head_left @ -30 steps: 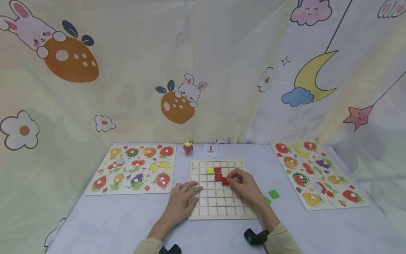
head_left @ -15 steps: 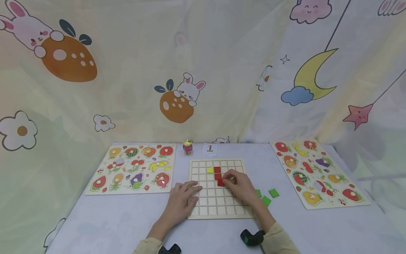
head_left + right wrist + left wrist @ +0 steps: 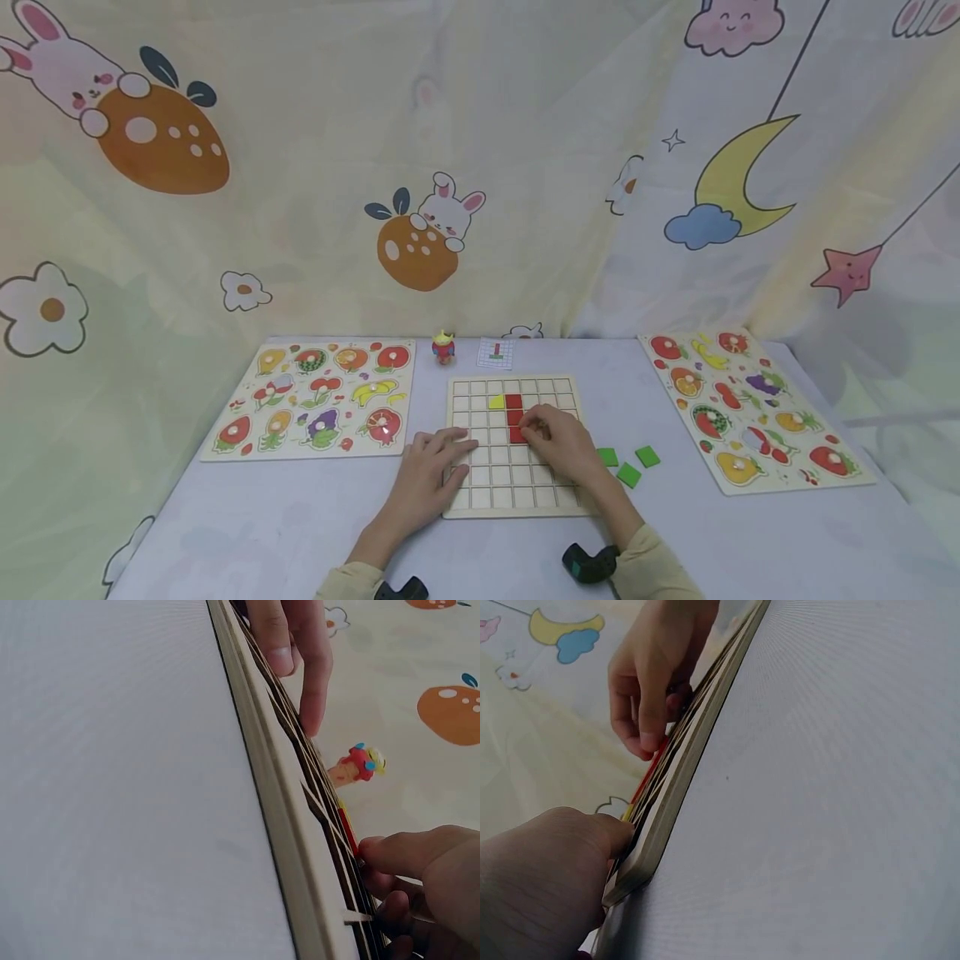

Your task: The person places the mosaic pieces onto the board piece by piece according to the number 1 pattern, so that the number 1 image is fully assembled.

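A wooden grid board (image 3: 491, 492) lies on the table in the head view. On it, a yellow tile (image 3: 497, 402) sits left of a column of red tiles (image 3: 513, 403). My right hand (image 3: 562, 446) has curled fingers and pinches the lowest red tile (image 3: 517, 435) by its right side, at the foot of that column; the fingertips hide part of it. My left hand (image 3: 431, 471) rests with spread fingers on the board's left edge. Several green tiles (image 3: 628, 475) lie on the table right of the board, beside the right forearm.
Fruit puzzle boards lie at the left (image 3: 307, 400) and the right (image 3: 750, 408). Behind the grid board stand a small toy figure (image 3: 443, 348) and a pattern card (image 3: 496, 353). A printed cloth (image 3: 315, 208) hangs behind the table.
My right hand has moved left with the red tile, from right of the column to directly beneath the other red ones. More of the green tiles shows. The left hand stays still.
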A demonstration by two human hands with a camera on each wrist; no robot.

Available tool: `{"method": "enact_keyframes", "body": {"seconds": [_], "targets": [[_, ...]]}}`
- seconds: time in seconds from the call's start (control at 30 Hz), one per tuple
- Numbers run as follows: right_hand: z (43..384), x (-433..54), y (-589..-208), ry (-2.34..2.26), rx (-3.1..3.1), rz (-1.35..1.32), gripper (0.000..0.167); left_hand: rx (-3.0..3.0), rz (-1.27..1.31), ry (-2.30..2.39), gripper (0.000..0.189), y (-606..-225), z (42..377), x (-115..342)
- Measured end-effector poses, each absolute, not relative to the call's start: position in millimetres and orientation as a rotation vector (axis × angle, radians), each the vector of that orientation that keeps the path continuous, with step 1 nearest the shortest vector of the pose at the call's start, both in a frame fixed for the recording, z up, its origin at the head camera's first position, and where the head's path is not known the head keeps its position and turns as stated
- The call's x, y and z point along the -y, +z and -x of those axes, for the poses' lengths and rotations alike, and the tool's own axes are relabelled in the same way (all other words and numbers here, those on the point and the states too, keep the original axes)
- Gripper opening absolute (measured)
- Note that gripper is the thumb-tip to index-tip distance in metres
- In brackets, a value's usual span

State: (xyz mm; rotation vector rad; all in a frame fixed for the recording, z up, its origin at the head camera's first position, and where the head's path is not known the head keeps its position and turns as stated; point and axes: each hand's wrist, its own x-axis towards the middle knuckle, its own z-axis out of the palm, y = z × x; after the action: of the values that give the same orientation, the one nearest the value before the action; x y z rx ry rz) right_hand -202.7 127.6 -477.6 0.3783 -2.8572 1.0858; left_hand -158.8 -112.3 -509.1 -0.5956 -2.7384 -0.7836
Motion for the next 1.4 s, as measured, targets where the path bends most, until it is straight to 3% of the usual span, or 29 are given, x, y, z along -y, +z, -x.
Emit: {"method": "enact_keyframes", "body": {"seconds": [0.47,1.4], "targets": [[202.0,-136.3,-476.3,1.214,2.849,-0.385,0.006,2.749,0.594,-0.8,0.035,-508.3,157.6,111.1],[179.7,-219.4,-469.0,1.005,2.913,-0.471,0.02,2.744,0.596,-0.787,0.035,-508.3,157.8,112.9]]}}
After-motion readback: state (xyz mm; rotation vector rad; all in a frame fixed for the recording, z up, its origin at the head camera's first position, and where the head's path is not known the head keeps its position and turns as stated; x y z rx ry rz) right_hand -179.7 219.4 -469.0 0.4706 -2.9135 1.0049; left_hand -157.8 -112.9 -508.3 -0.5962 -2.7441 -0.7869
